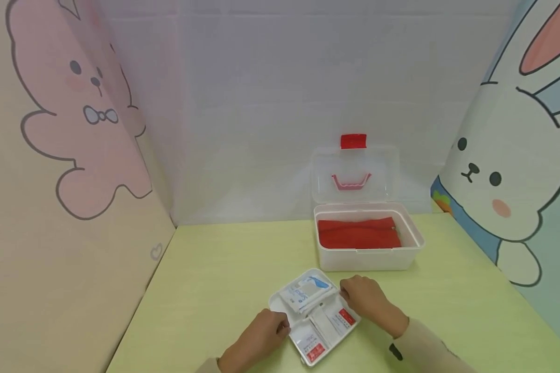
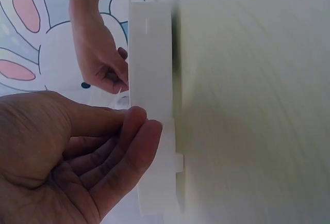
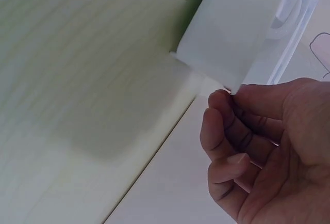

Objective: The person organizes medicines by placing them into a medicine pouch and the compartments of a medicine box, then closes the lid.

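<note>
A small white plastic case (image 1: 278, 303) is tilted at an angle on the table in front of me, its inside facing up. Inside it are a white packet with blue print (image 1: 308, 292) and two white packets with red labels, one near the front corner (image 1: 313, 348) and one at the right (image 1: 343, 316). My left hand (image 1: 267, 331) pinches the case's left edge between thumb and fingertips; the left wrist view has the smooth white side wall (image 2: 150, 59) beside those fingers. At the opposite edge, my right hand (image 1: 366, 298) pinches the rim with thumb and forefinger, other fingers curled.
Behind the case stands a larger white box (image 1: 364, 259) with a red pouch (image 1: 359, 234) inside. Its clear lid (image 1: 322, 176), with a pink handle and red latch, is raised against the back wall. Cartoon-printed walls border the yellow-green table (image 1: 224, 269).
</note>
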`<state>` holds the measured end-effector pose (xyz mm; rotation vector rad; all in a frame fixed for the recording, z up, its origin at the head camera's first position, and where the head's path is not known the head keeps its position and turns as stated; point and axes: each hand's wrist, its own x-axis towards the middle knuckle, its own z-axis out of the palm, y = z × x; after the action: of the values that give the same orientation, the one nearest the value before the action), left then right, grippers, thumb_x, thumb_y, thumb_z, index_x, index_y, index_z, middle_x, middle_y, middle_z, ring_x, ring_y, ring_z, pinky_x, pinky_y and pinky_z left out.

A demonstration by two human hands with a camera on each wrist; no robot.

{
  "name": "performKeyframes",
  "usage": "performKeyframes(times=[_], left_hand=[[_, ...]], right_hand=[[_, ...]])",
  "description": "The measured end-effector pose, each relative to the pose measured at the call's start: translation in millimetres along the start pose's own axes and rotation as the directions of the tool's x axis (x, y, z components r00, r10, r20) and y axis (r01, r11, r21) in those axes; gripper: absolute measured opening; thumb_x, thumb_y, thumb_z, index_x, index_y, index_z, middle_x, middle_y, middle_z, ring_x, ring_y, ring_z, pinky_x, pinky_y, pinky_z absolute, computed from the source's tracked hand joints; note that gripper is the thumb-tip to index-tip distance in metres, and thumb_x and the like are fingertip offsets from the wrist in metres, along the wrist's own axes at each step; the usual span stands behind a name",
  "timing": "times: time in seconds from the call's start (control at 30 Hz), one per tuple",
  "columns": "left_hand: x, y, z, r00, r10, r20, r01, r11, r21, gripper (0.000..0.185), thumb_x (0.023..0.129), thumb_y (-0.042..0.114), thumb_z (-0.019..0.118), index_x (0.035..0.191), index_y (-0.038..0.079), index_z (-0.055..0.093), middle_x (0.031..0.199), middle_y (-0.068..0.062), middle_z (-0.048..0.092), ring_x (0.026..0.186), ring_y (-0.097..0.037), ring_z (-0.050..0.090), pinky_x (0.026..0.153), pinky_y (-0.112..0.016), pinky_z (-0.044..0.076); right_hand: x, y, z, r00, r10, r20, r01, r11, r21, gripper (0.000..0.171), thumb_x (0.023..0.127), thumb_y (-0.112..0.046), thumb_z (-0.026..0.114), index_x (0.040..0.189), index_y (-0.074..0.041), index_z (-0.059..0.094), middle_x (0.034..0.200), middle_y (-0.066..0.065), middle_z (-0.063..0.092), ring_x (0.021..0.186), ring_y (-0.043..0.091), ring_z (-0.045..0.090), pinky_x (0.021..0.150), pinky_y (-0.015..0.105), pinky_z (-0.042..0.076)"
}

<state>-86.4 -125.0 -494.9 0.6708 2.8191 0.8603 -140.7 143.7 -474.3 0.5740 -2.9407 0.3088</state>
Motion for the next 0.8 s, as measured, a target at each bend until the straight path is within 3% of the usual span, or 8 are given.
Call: performKeyframes(times=[0.3,0.57,0.8], left_hand=[[-6.4,9.4,7.2,0.999,0.029,0.027,-0.028,0.999,-0.023,0.014,0.089,0.013,0.068,0.075,0.015,0.068,0.059,0.016,0.047,0.054,0.004,0.038,0.051,-0.014,0.038],[-10.2,23.8,19.5,0.99,0.138,0.006,-0.137,0.98,0.145,0.02,0.085,0.011,0.069,0.068,0.018,0.06,0.06,0.015,0.047,0.054,0.003,0.037,0.05,-0.011,0.034],[-9.7,38.4,24.1,0.992,0.123,0.032,-0.127,0.948,0.292,0.023,0.087,0.016,0.067,0.068,0.017,0.055,0.059,0.01,0.046,0.052,-0.003,0.036,0.049,-0.018,0.032]], right_hand=[[5.9,0.0,1.3,1.0,0.013,0.013,-0.013,1.0,0.004,0.022,0.082,-0.01,0.075,0.068,-0.014,0.059,0.06,-0.005,0.052,0.058,0.011,0.043,0.055,0.027,0.039],[17.3,-1.9,2.2,0.999,0.02,0.048,-0.021,1.0,0.021,0.018,0.083,-0.011,0.075,0.07,-0.013,0.062,0.061,-0.003,0.054,0.058,0.012,0.043,0.057,0.026,0.039],[31.0,-5.3,2.8,0.999,0.015,0.047,-0.016,1.0,0.012,0.015,0.083,-0.011,0.075,0.073,-0.012,0.065,0.064,-0.002,0.056,0.06,0.013,0.044,0.059,0.027,0.041]])
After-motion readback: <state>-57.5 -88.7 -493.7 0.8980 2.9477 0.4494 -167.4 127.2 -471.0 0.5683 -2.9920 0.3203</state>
